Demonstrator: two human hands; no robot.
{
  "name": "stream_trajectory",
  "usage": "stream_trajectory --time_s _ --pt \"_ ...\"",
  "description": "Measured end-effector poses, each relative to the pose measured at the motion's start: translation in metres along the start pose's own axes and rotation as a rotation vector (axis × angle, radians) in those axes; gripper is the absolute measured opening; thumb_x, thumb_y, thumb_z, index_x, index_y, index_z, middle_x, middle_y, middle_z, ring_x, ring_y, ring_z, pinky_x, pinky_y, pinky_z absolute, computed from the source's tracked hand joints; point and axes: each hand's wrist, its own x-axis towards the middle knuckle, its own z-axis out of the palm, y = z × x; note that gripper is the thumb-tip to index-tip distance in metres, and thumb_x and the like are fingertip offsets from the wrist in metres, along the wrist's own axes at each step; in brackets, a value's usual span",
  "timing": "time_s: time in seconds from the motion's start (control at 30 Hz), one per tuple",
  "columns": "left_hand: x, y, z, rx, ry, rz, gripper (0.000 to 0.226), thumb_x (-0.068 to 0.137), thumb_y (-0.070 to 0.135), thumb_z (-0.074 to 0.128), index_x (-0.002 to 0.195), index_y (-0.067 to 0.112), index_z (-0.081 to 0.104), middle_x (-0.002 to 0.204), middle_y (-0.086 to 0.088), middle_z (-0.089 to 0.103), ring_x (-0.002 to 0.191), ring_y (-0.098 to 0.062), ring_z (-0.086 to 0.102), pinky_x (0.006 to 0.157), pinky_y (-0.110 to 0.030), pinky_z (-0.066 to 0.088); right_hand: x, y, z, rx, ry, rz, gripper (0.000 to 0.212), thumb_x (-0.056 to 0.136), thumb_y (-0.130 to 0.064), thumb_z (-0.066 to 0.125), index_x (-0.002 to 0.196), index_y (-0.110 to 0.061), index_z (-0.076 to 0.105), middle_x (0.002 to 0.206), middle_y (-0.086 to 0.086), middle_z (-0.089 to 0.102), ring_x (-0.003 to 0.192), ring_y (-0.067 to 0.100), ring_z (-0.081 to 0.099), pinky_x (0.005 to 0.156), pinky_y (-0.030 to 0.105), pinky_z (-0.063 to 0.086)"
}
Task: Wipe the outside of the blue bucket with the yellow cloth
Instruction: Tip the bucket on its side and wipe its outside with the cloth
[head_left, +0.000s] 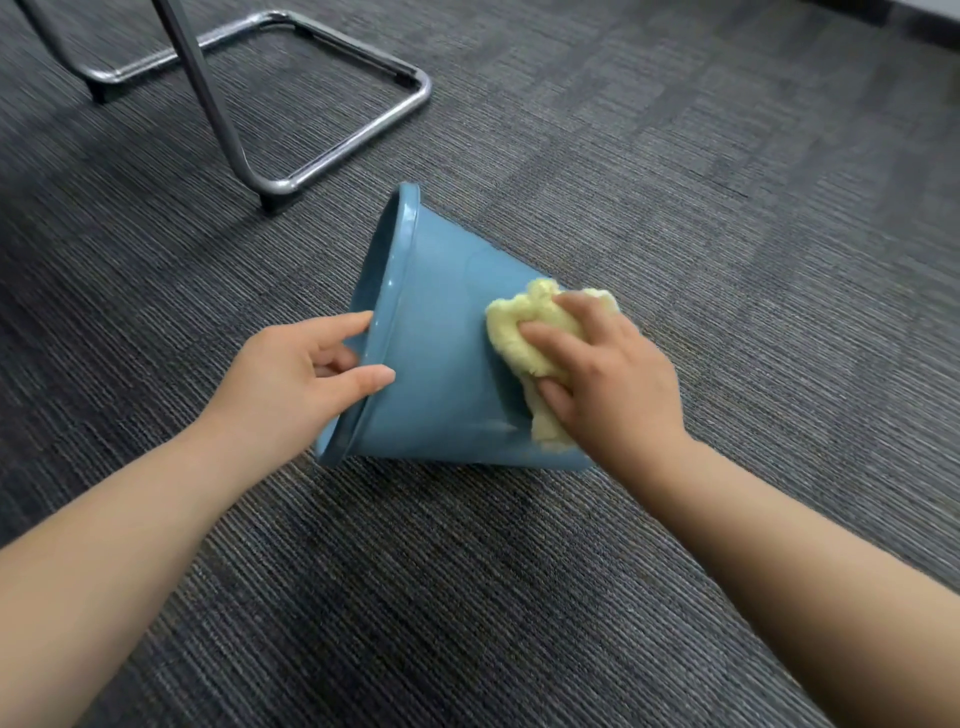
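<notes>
**Blue bucket on its side, yellow cloth pressed on it**

Blue plastic is what I see first: the blue bucket (441, 364) lies on its side on the grey carpet floor (467, 571), with its open mouth turned to the left. My left hand (291, 379) has its grip closed on the rim, thumb outside and fingers curled inside. My right hand (608, 374) has its grip closed around the bunched yellow cloth (524, 338) and presses it flat on the bucket's outer wall, near the bottom end. A metal chair frame (291, 104) stands behind, well apart.
</notes>
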Motion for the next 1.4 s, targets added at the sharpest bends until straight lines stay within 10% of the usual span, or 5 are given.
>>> stream_trajectory --time_s 0.4,0.57,0.9,1.1,1.4 --pt "0.003 -0.007 -0.006 0.032 -0.001 0.010 0.044 0.070 0.012 0.069 0.104 0.037 0.057 0.051 0.014 0.062 0.046 0.013 0.051 0.057 0.005 0.036 -0.023 -0.019 0.012 -0.043 -0.112 -0.249 0.042 0.049 -0.020 0.080 0.089 -0.018 0.070 0.102 0.016 0.069 0.062 0.031 0.062 0.051 0.029 0.050" --pt "0.002 -0.012 -0.011 0.033 -0.013 -0.041 0.044 0.072 0.012 0.068 0.104 0.039 0.056 0.050 0.023 0.064 0.054 -0.004 0.057 0.084 -0.034 0.047 -0.025 0.013 0.010 -0.083 -0.141 -0.135 0.044 0.047 -0.013 0.083 0.089 -0.014 0.070 0.101 0.020 0.068 0.065 0.035 0.063 0.050 0.035 0.051" --pt "0.008 -0.013 -0.011 0.058 -0.005 0.026 0.048 0.073 0.016 0.068 0.088 0.058 0.051 0.054 0.036 0.060 0.051 0.013 0.053 0.071 -0.011 0.043 -0.026 0.015 0.013 -0.082 -0.099 -0.036 0.038 0.046 -0.010 0.083 0.082 -0.014 0.070 0.099 0.021 0.068 0.065 0.038 0.063 0.042 0.032 0.048" --pt "0.009 -0.019 -0.018 0.011 -0.068 -0.019 0.049 0.075 0.013 0.065 0.075 0.061 0.055 0.057 0.033 0.064 0.056 0.009 0.059 0.082 -0.034 0.048 -0.011 0.034 0.014 -0.048 -0.110 0.108 0.028 0.070 -0.020 0.070 0.098 -0.021 0.066 0.119 0.013 0.059 0.093 0.036 0.059 0.062 0.039 0.049" --pt "0.013 -0.028 -0.009 -0.004 -0.019 0.050 0.044 0.078 0.013 0.062 0.098 0.050 0.048 0.067 0.027 0.063 0.065 0.012 0.059 0.076 -0.013 0.046 -0.002 0.055 0.023 -0.150 -0.114 0.237 0.027 0.081 -0.028 0.058 0.107 -0.024 0.061 0.127 0.007 0.050 0.105 0.033 0.051 0.063 0.031 0.032"
